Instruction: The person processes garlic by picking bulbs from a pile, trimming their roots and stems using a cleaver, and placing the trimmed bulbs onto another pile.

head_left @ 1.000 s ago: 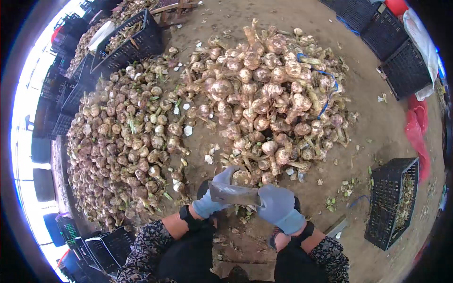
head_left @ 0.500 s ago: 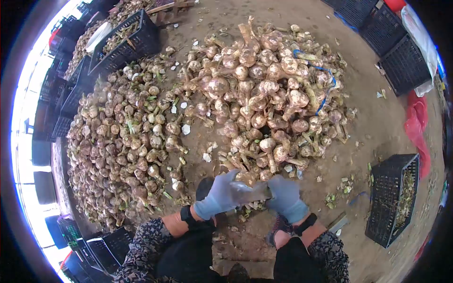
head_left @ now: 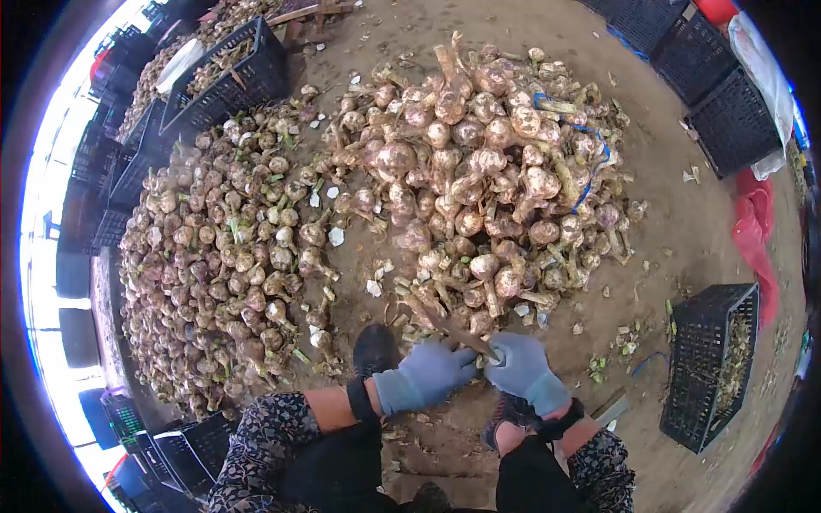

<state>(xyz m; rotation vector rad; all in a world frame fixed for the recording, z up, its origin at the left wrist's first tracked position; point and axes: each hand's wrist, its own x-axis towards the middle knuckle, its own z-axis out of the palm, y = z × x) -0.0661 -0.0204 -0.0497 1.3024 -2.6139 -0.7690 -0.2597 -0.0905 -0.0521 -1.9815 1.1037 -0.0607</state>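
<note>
My right hand [head_left: 523, 366], in a grey-blue glove, is closed round the handle of a knife. Its brown, narrow blade [head_left: 453, 332] points up and left over the near edge of a heap of garlic [head_left: 487, 171]. Just left of it my left hand [head_left: 430, 374], gloved alike, has its fingers curled close to the knife handle. Whether those fingers hold anything is hidden. The heaped garlic bulbs are soil-stained and still have long stalks. A blue cord [head_left: 590, 162] lies across the heap's right side.
A wide spread of trimmed garlic bulbs [head_left: 205, 265] covers the ground at left. A black crate [head_left: 710, 368] with cut scraps stands at right, near a red cloth [head_left: 754, 222]. More black crates [head_left: 735, 115] stand at upper right, and another crate [head_left: 227, 77] at upper left.
My left hand has moved right and down, its fingers curling in. The knife blade now shows plainly, slanting up and left. My right hand has shifted slightly down and right.
</note>
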